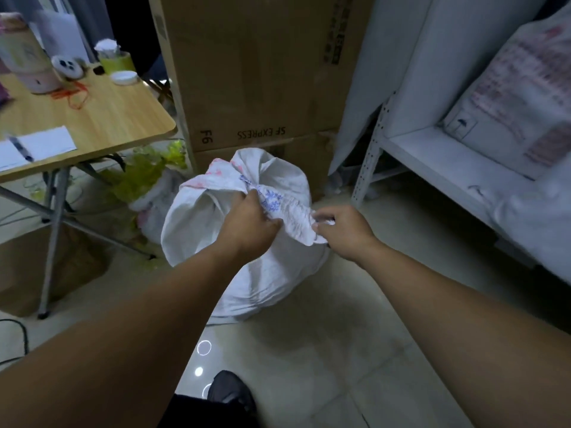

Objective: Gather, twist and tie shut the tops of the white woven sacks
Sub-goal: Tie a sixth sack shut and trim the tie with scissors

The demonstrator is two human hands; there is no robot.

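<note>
sack (272, 279): neck partly hidden behind left hand (250, 223) | table (102, 115): cut at left edge
</note>
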